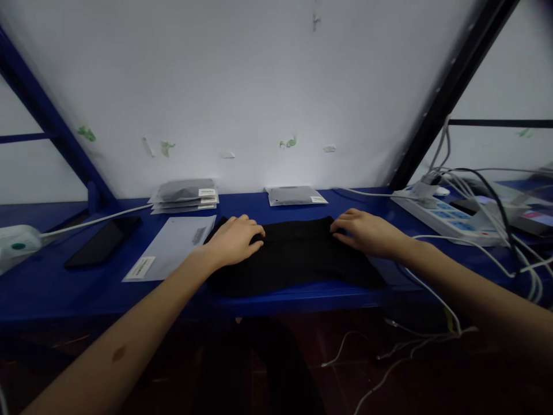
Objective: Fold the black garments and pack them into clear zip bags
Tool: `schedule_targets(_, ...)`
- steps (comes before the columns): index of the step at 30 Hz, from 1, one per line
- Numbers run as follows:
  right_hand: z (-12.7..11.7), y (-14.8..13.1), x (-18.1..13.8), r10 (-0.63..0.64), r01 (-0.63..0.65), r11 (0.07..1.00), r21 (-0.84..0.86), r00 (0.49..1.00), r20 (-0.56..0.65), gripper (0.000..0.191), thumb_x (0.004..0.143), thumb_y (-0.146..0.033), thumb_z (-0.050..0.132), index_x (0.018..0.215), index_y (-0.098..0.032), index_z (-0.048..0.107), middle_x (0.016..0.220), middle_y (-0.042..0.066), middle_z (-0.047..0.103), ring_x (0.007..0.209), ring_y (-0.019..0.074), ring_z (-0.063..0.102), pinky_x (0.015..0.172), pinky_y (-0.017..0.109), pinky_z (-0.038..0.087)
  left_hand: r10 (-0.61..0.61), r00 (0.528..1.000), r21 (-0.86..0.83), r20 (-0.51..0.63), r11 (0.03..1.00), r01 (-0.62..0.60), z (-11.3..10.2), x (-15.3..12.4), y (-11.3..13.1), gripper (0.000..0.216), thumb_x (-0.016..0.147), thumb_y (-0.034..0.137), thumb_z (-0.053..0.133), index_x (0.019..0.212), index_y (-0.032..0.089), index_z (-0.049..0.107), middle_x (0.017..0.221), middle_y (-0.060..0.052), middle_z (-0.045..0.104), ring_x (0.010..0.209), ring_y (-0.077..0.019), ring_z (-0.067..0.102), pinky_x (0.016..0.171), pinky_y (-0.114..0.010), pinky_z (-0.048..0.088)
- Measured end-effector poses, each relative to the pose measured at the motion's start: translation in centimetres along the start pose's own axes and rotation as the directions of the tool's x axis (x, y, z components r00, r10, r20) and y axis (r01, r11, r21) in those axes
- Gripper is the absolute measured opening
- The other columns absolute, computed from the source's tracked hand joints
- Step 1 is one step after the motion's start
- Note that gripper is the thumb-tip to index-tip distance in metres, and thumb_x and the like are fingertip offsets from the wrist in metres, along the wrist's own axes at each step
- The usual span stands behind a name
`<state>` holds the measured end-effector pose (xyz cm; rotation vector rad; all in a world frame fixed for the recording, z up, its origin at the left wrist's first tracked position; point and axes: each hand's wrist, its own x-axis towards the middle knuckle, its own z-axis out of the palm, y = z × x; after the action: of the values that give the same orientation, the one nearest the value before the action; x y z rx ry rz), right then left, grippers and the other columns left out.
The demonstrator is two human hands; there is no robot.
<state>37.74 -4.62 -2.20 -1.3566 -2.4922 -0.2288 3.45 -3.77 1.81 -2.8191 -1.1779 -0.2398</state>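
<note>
A folded black garment [294, 256] lies on the blue table [60, 288] in front of me. My left hand [235, 239] rests on its far left corner with fingers curled over the cloth. On the far right corner sits my right hand [365, 230], fingers bent and pinching the fabric edge. A flat grey plastic bag [173, 246] with a white label lies just left of the garment.
A stack of grey packed bags [185, 195] sits at the back left, a single one [296, 196] at the back centre. A black phone [103, 242] lies at left. A white power strip [436, 210] with several cables occupies the right side.
</note>
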Motion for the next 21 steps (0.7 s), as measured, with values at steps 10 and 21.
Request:
schedule_targets(10,-1.2,-0.7,2.1,0.192,-0.197,0.980,-0.031,0.974,-0.123,0.023,0.089,-0.028,0.049,0.100,-0.020,0.068,0.091,0.010,0.067,0.089,0.0271,0.064,0.083,0.042,0.051,-0.238,0.949,-0.285,-0.205,0.942,0.175,0.1,1.9,-2.6,0.023,0.092,0.030,0.054,0.108,0.024,0.069,0.096,-0.006,0.073,0.089,-0.0227,0.067,0.083,-0.037,0.050)
schedule_targets(21,1.7,0.0,9.8,0.272,-0.237,0.957,0.166,0.932,-0.238,0.021,0.090,-0.026,0.048,0.094,-0.021,0.068,0.092,0.010,0.070,0.083,0.0237,0.063,0.080,0.039,0.049,-0.159,0.976,0.064,-0.149,0.983,0.170,1.6,5.4,-4.2,0.024,0.092,0.028,0.053,0.098,0.018,0.074,0.105,-0.013,0.072,0.107,-0.0332,0.060,0.097,-0.051,0.043)
